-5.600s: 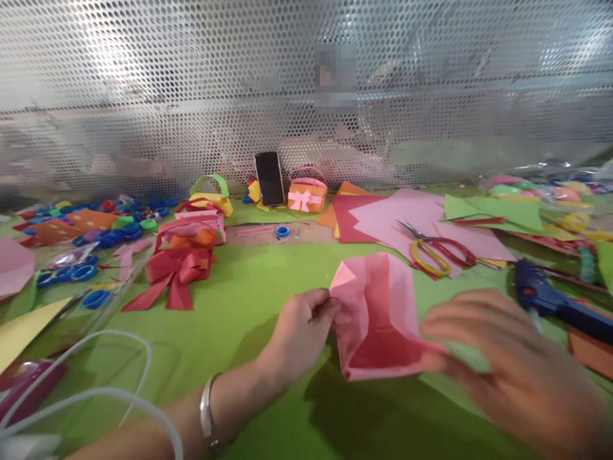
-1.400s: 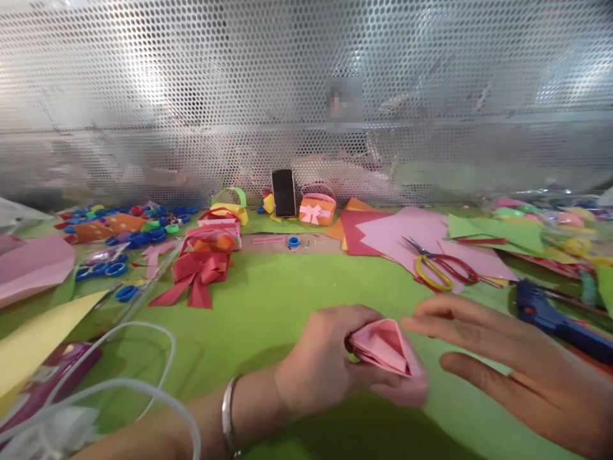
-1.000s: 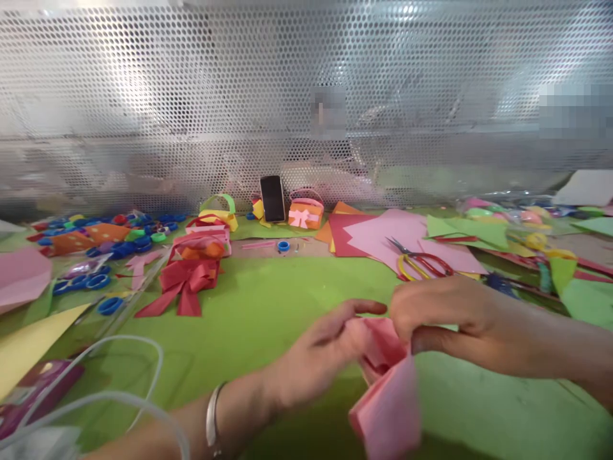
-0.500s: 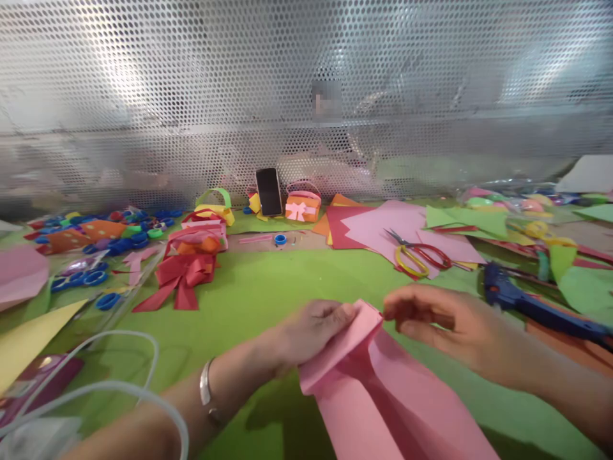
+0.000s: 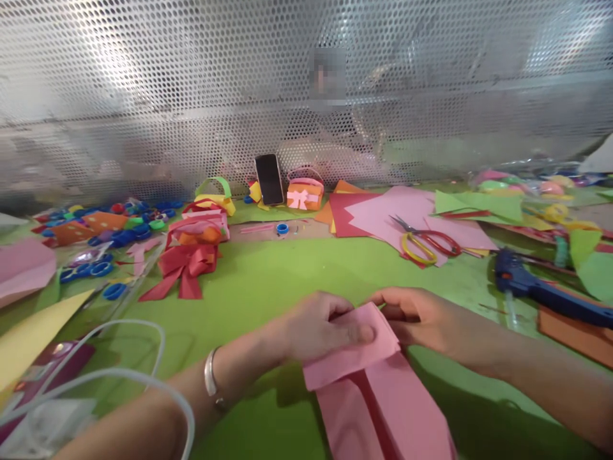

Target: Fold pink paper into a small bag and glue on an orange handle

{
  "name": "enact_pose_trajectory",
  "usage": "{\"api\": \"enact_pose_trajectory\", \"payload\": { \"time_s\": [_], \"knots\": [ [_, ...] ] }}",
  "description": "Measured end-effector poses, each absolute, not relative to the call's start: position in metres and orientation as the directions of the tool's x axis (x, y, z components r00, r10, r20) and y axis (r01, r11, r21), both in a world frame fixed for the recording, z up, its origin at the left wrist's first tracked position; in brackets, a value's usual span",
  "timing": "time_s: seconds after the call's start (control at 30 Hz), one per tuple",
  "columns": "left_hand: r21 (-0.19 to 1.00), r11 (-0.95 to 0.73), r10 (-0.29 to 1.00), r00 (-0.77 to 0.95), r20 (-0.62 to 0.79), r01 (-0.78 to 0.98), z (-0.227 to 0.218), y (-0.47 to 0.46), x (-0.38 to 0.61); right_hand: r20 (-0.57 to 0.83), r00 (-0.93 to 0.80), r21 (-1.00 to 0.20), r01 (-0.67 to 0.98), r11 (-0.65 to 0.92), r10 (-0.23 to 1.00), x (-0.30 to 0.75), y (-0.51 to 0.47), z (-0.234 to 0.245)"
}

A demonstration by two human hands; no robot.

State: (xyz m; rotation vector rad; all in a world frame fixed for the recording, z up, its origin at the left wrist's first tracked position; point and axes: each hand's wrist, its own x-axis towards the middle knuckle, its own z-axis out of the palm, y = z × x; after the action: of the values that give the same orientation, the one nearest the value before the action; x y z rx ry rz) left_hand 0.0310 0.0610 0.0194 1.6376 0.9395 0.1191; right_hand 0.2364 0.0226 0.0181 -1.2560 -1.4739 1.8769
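Observation:
In front of me is a folded piece of pink paper (image 5: 345, 359), its top end turned over into a thick flap. Below the flap the paper opens into two long panels with a dark gap between them. My left hand (image 5: 313, 329) grips the flap, thumb lying on top and fingers beneath. At the flap's right corner, my right hand (image 5: 431, 322) has its curled fingers against the far edge, the fingertips partly hidden behind the paper.
Scissors (image 5: 424, 246) lie on pink and red sheets. A blue glue gun (image 5: 546, 291) is at the right. Paper bags with a red bow (image 5: 186, 268) stand left of centre. A phone (image 5: 269, 179) leans upright at the back. A white cable (image 5: 158, 390) loops at the lower left.
My right hand has moved in from beside the paper to its far right edge. The flap is turned flatter, and my left thumb has shifted farther onto it. The view has tilted slightly.

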Motion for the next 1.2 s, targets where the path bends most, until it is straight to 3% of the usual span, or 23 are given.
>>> {"api": "enact_pose_trajectory", "payload": {
  "time_s": [0.1, 0.33, 0.43, 0.57, 0.7, 0.87, 1.03, 1.13, 1.2],
  "knots": [
    [0.856, 0.026, 0.589, 0.685, -0.430, 0.516, 0.022, 0.059, 0.032, -0.415, -0.468, -0.910, 0.196, -0.366, 0.780, 0.235, 0.021, 0.016],
    [0.875, -0.138, 0.402, 0.834, -0.378, 0.463, 0.028, 0.056, 0.033, -0.467, -0.467, -0.884, 0.262, -0.387, 0.751, 0.228, 0.021, 0.008],
    [0.882, -0.100, 0.468, 0.804, -0.366, 0.460, 0.028, 0.057, 0.033, -0.475, -0.481, -0.880, 0.244, -0.407, 0.737, 0.229, 0.021, 0.009],
    [0.890, 0.142, 0.629, 0.655, -0.419, 0.434, 0.021, 0.053, 0.036, -0.453, -0.422, -0.891, 0.219, -0.396, 0.785, 0.226, 0.017, 0.012],
    [0.889, 0.243, 0.674, 0.591, -0.443, 0.389, 0.014, 0.046, 0.041, -0.425, -0.313, -0.896, 0.274, -0.348, 0.849, 0.217, 0.009, 0.011],
    [0.891, 0.222, 0.683, 0.589, -0.432, 0.396, 0.012, 0.044, 0.042, -0.385, -0.285, -0.906, 0.297, -0.301, 0.878, 0.212, 0.008, 0.010],
    [0.919, 0.070, 0.614, 0.710, -0.345, 0.387, 0.016, 0.053, 0.037, -0.356, -0.294, -0.920, 0.277, -0.278, 0.887, 0.226, 0.017, 0.013],
    [0.903, 0.060, 0.689, 0.636, -0.346, 0.426, 0.016, 0.054, 0.036, -0.334, -0.320, -0.921, 0.308, -0.236, 0.886, 0.232, 0.018, 0.014],
    [0.871, -0.020, 0.747, 0.587, -0.314, 0.491, 0.015, 0.053, 0.038, -0.305, -0.339, -0.890, 0.435, -0.139, 0.890, 0.232, 0.016, 0.013]
  ]
}}
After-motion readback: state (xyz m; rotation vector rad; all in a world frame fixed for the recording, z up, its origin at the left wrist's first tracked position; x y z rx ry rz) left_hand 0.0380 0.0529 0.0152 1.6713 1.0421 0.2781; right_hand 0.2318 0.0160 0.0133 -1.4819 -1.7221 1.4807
